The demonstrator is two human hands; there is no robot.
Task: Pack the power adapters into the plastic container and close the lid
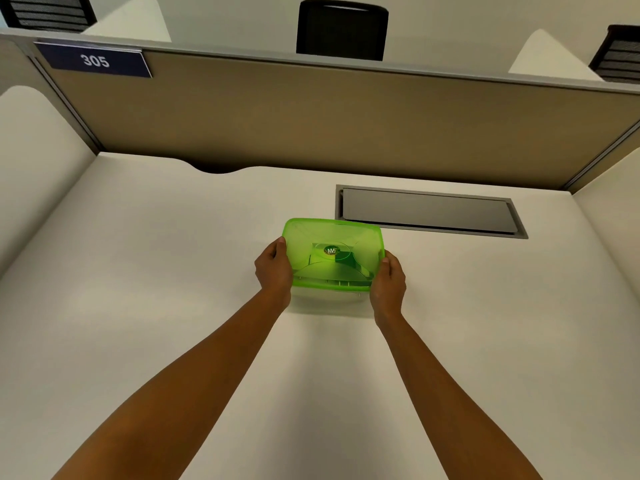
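A clear plastic container with a translucent green lid [311, 237] sits on the white desk [173, 271]. The lid lies on top of the container. Pale shapes of power adapters [332, 271] show through the lid. My left hand [273, 268] grips the container's left side, thumb on the lid's edge. My right hand [388, 282] grips its right side the same way. The container's lower walls are mostly hidden behind the lid and my hands.
A grey recessed cable hatch [429, 211] lies in the desk just behind and right of the container. A tan partition [311, 116] with a "305" sign [95, 60] borders the desk's far side. A black chair [341, 29] stands beyond.
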